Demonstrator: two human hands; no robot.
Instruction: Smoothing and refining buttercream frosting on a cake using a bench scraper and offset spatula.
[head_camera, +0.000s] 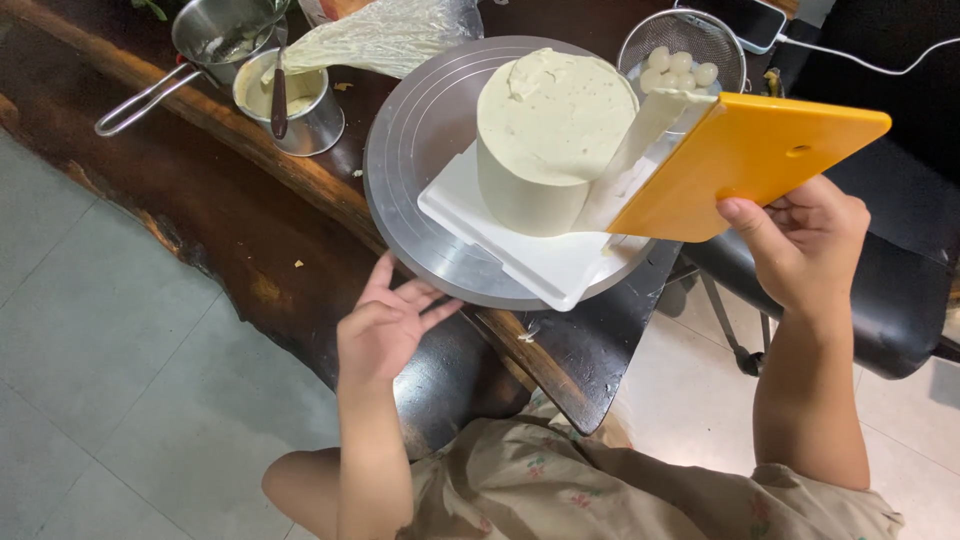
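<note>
We saw a tall round cake (548, 140) covered in pale cream, with its top still uneven. It stood on a white square board (520, 250) in the middle of a grey metal turntable (420, 130) on the dark wooden table (230, 200). The right hand (805, 245) was grasping an orange scraper (750, 165), whose creamy edge was pressed against the right side of the cake. The left hand (385, 325) was released, with its fingers touching the near rim of the turntable. At the far left stood a small metal cup (295, 105) and a saucepan (215, 35).
</note>
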